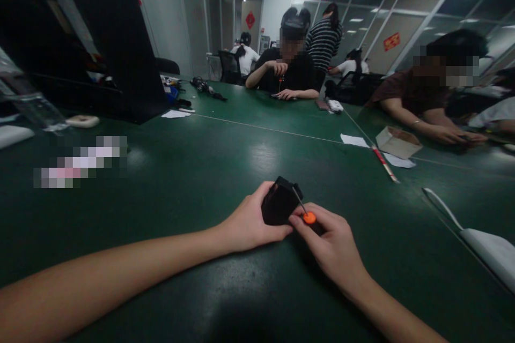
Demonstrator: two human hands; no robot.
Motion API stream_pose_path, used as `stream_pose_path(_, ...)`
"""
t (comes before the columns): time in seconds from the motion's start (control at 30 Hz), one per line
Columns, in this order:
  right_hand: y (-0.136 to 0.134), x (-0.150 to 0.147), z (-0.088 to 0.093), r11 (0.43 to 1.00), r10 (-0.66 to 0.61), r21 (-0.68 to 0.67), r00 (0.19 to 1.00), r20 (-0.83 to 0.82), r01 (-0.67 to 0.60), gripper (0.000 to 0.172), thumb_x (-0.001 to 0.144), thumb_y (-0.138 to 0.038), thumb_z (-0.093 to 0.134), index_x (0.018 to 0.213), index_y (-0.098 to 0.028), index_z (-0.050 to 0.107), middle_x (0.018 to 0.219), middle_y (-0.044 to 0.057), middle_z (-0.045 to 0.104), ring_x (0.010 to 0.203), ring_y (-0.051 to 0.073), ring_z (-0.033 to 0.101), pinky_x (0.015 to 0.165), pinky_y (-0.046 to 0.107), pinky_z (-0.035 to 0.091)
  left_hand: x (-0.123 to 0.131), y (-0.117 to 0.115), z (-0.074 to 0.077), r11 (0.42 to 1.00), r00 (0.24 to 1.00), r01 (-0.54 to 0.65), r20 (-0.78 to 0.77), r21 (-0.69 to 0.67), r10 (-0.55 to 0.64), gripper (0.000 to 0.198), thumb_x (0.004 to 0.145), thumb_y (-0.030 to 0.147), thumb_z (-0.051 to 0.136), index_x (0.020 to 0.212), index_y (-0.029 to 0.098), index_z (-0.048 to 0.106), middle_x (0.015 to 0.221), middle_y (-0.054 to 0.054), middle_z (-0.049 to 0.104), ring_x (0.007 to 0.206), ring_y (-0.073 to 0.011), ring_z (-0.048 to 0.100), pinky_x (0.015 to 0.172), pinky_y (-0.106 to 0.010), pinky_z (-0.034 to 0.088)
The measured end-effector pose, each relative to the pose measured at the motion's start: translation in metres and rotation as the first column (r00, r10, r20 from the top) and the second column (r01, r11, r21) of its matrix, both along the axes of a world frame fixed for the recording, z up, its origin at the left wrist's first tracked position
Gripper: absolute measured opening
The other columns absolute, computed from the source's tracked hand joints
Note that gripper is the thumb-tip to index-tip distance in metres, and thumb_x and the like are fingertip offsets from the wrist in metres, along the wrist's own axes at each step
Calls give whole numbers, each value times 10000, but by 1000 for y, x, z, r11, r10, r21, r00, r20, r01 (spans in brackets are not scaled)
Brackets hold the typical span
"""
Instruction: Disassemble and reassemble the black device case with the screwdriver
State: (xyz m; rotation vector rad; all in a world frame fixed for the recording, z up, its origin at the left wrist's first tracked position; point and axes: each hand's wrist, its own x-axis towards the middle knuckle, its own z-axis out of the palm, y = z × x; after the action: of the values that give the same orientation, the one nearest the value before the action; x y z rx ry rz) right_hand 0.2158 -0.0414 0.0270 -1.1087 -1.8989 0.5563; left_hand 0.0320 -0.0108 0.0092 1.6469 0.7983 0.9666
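In the middle of the head view, my left hand is wrapped round a small black box-shaped device, held tilted just over the green table. What the device is, I cannot make out. My right hand is closed on a screwdriver with an orange and dark handle and a thin metal shaft. The shaft points up and left, and its tip is at the upper right edge of the device. Whether the tip sits in a screw is too small to tell. My right fingertips are close to the device's lower right corner.
A large black open case stands at the left, near a beige oval object. Papers, an open cardboard box and a red-and-white stick lie at the right. A white strapped item is at the right edge. Other people sit across the table.
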Motion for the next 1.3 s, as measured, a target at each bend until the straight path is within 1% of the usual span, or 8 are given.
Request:
stream_pose_path(0.33, -4, 20, -5, 956, 151, 176, 909, 387, -234, 150, 931, -115, 477, 998, -155, 605, 858, 72, 663, 738, 183, 635, 648, 277, 490, 1, -1, -1, 996, 998, 37, -63, 86, -32, 571, 704, 248, 764, 1191, 206, 469, 913, -6, 650, 759, -153, 608, 651, -252, 462)
stream_pose_path(0.57, -6, 20, -3, 905, 24, 355, 863, 505, -233, 172, 943, -137, 469, 1001, -131, 630, 850, 80, 693, 680, 164, 649, 525, 246, 440, 0, -1, 0, 992, 993, 72, -97, 99, -63, 591, 710, 268, 765, 1210, 202, 458, 898, -2, 627, 720, -140, 560, 609, -247, 431)
stream_pose_path(0.83, -6, 22, 5, 733, -165, 591, 755, 635, -337, 272, 955, -133, 430, 1029, -109, 690, 817, 109, 742, 637, 172, 663, 540, 274, 482, 3, -1, 1, 998, 998, 49, -52, 39, -47, 572, 700, 297, 789, 1183, 204, 498, 895, -11, 630, 752, -162, 589, 619, -251, 433)
stream_pose_path(0.9, -4, 22, 6, 757, -163, 569, 750, 641, -322, 286, 968, -159, 420, 1025, -142, 699, 808, 93, 747, 625, 171, 662, 541, 275, 482, 2, 2, 0, 996, 996, 81, 30, -37, -80, 587, 673, 289, 819, 1163, 202, 508, 905, -17, 634, 776, -166, 603, 652, -261, 450)
stream_pose_path(0.97, -1, 22, 4, 842, -121, 484, 792, 598, -237, 252, 969, -205, 456, 994, -161, 703, 767, 71, 737, 592, 162, 652, 529, 265, 473, 0, 6, -1, 972, 979, 162, 152, -168, -137, 566, 648, 295, 846, 1102, 187, 524, 881, -20, 635, 742, -160, 620, 665, -274, 467)
stream_pose_path(1.07, 5, 21, -2, 977, -34, 202, 898, 438, -61, 192, 939, -306, 552, 920, -180, 696, 727, 31, 713, 585, 153, 646, 558, 254, 482, -5, 15, -2, 870, 918, 314, 356, -381, -176, 407, 691, 349, 817, 939, 138, 572, 792, -23, 616, 604, -135, 616, 589, -263, 459)
stream_pose_path(1.2, 10, 19, -8, 994, -49, -81, 962, 268, 74, 179, 892, -354, 605, 825, -196, 659, 696, -5, 667, 614, 162, 627, 582, 264, 477, -11, 25, -3, 676, 829, 415, 559, -609, -6, 442, 807, 540, 664, 952, 124, 630, 876, -59, 643, 633, -135, 642, 564, -235, 454)
stream_pose_path(1.3, 8, 13, -9, 988, -69, -115, 968, 241, 99, 210, 876, -356, 618, 739, -200, 587, 623, -32, 580, 561, 146, 561, 532, 249, 437, -11, 27, -2, 619, 817, 418, 574, -664, 64, 557, 862, 640, 536, 955, 103, 650, 877, -91, 661, 740, -162, 658, 617, -243, 479)
